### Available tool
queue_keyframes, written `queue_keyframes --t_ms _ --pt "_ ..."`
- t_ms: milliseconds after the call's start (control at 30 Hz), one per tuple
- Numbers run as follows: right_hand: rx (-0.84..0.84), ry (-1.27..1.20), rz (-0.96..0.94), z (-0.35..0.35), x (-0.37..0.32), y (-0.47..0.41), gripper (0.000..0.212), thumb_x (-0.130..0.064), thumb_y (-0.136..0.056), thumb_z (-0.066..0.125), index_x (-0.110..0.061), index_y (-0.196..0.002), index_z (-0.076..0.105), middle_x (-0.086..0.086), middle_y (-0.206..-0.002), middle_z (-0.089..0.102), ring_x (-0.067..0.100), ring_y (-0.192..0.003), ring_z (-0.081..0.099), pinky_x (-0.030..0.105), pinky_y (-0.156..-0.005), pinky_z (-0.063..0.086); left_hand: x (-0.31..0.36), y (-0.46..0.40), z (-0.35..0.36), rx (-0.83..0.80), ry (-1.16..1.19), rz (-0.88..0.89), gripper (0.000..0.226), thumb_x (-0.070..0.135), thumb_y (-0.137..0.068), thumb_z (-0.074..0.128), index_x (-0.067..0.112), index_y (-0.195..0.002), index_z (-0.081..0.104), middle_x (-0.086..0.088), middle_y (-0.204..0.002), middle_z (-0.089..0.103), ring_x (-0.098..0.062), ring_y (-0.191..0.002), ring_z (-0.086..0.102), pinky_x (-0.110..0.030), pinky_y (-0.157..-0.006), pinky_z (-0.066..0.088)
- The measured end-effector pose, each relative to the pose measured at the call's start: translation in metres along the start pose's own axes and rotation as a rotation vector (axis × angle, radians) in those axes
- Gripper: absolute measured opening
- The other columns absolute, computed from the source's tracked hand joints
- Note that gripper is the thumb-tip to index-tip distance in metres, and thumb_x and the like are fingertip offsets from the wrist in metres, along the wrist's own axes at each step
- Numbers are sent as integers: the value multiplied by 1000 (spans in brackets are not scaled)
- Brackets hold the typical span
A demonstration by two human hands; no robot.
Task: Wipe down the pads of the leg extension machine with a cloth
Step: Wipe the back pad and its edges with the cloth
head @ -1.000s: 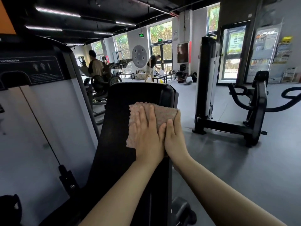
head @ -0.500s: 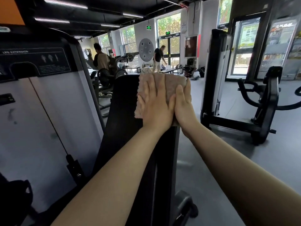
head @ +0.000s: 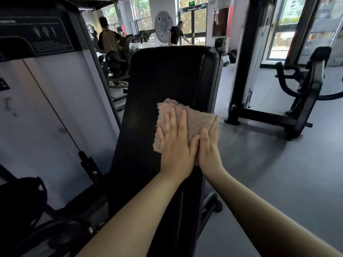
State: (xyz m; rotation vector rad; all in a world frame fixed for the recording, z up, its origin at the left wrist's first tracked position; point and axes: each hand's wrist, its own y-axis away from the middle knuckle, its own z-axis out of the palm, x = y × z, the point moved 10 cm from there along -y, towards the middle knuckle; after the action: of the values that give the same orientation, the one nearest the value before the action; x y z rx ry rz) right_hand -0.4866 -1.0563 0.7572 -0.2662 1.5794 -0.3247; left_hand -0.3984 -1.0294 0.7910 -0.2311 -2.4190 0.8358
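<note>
A tall black back pad of the leg extension machine stands upright in the middle of the head view. A pinkish-brown cloth lies flat on the pad's right half, about midway up. My left hand presses on the cloth with straight, spread fingers. My right hand lies beside it at the pad's right edge, fingers straight on the cloth, its outer fingers hidden round the edge.
The machine's grey weight-stack shield with a cable stands close on the left. Another black machine stands on the grey floor to the right. Two people are far back near the windows.
Both hands and the cloth have slid down the pad, from its top edge half a second ago to about its middle now.
</note>
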Motion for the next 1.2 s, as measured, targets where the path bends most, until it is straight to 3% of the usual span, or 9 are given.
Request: queue_keyframes --t_ms 133,300,367,433,533,600,800,1000,1200 --pt "-40 16 86 4 26 36 58 -52 -90 24 -44 -136 -11 -20 -138 10 -1 -133 13 36 -117 16 -13 36 11 -28 -4 -33 61 57 -92 12 37 -138 -23 5 -152 -20 -9 -141 -21 -35 -114 -16" --pt "-87 13 159 8 69 85 66 -75 -77 24 -57 -130 -11 -49 -127 5 -3 -136 12 37 -117 17 -29 95 28 -83 -3 -68 59 60 -92 4 41 -139 -27 1 -154 -16 -14 -143 -16 -39 -115 -11" --pt "-112 4 219 11 91 110 68 -84 -73 24 -64 -128 -12 -44 -133 10 -1 -136 16 40 -116 21 -37 124 36 -117 -33 -94 59 58 -94 4 37 -140 -26 0 -154 -18 -17 -143 -14 -44 -115 -5" --pt "-124 -22 285 14 107 129 70 -90 -68 27 -72 -123 -12 -27 -142 18 7 -140 21 45 -115 25 -46 146 43 -138 -118 -124 59 54 -96 1 29 -143 -25 0 -155 -17 -21 -143 -9 -54 -112 3" --pt "-129 -54 315 16 109 129 88 -88 -67 31 -53 -139 -8 -16 -141 25 11 -138 28 45 -114 28 -51 151 44 -110 -194 -159 59 49 -99 2 20 -145 -20 -7 -154 -5 -22 -142 -3 -52 -113 13" --pt "-118 -42 279 15 96 115 89 -78 -72 32 -41 -145 -3 -10 -143 28 11 -135 32 45 -113 30 -47 139 42 -102 -166 -159 59 50 -97 2 24 -144 -24 -6 -154 -9 -18 -143 -10 -46 -115 5" --pt "-34 -4 113 4 35 27 82 -65 -77 30 -30 -147 6 8 -145 32 21 -131 38 46 -110 33 -19 51 15 -67 -90 -186 64 49 -91 15 27 -139 -22 -2 -155 -17 -15 -142 -17 -37 -116 -10" --pt "-49 -18 65 2 27 19 80 -60 -83 31 -29 -149 -4 -5 -144 26 13 -134 31 42 -114 28 -11 43 11 -80 -55 -149 66 49 -90 19 27 -135 -24 -2 -156 -17 -13 -141 -21 -35 -114 -14" --pt "-86 17 104 6 57 63 72 -49 -89 30 -34 -146 -10 -41 -124 11 -6 -128 15 18 -106 15 -30 91 27 -100 -8 -141 68 53 -91 19 30 -137 -25 6 -150 -22 -11 -140 -22 -39 -115 -13"
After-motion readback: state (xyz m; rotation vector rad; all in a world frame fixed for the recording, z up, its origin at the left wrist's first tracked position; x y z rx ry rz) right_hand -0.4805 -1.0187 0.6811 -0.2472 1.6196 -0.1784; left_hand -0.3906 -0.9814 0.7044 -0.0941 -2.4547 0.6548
